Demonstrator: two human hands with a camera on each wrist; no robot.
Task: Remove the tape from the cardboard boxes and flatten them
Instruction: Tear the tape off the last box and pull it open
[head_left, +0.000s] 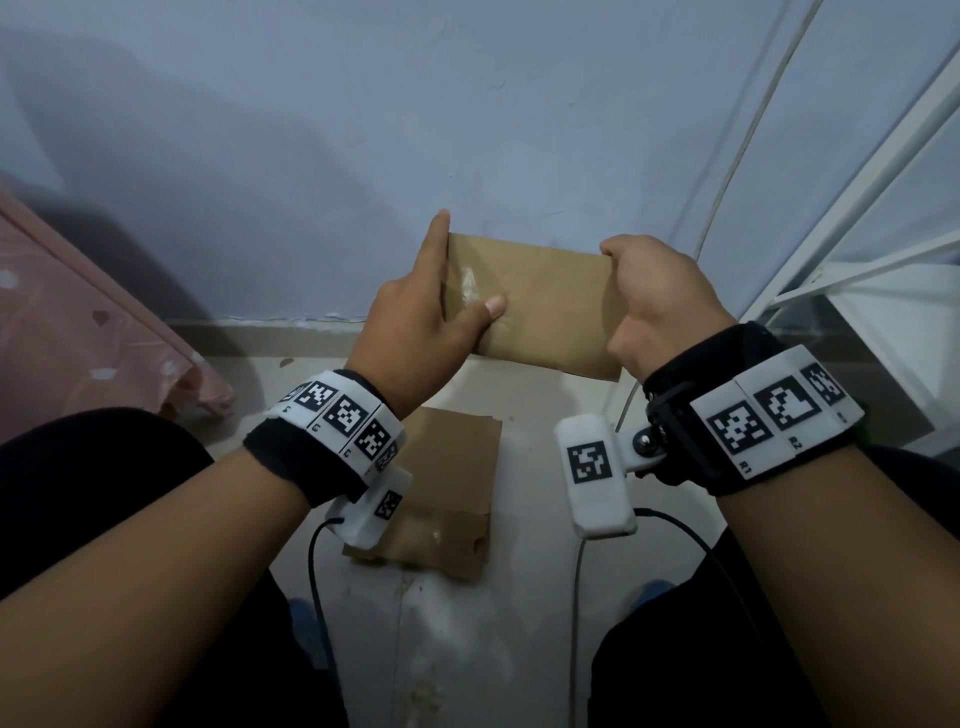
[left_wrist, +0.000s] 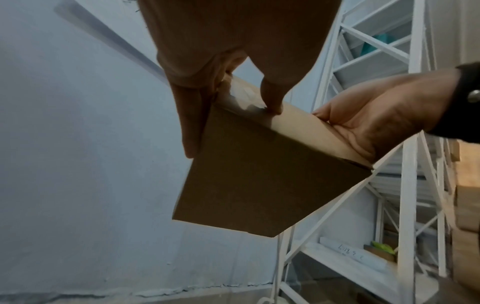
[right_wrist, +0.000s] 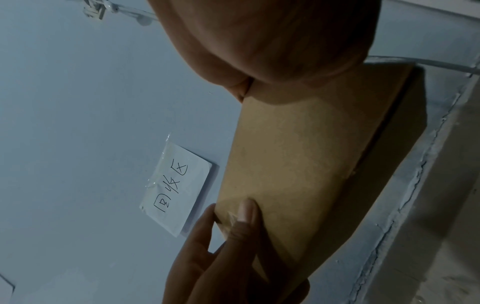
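The cardboard box (head_left: 545, 306) held up at centre is plain tan-brown, with a glossy clear patch of tape (head_left: 470, 286) at its nine o'clock end. The flattened cardboard (head_left: 447, 493) at six o'clock of it is the same brown. Both wristbands (head_left: 332, 431) are black with white blocks bearing black-and-white square code patterns. The wall (head_left: 260, 156) at twelve o'clock is pale blue-grey. The cloth (head_left: 78, 322) at nine o'clock is pink with pale spots. The shelf frame (head_left: 857, 208) at three o'clock is white. A white note (right_wrist: 176, 189) carries black handwriting.
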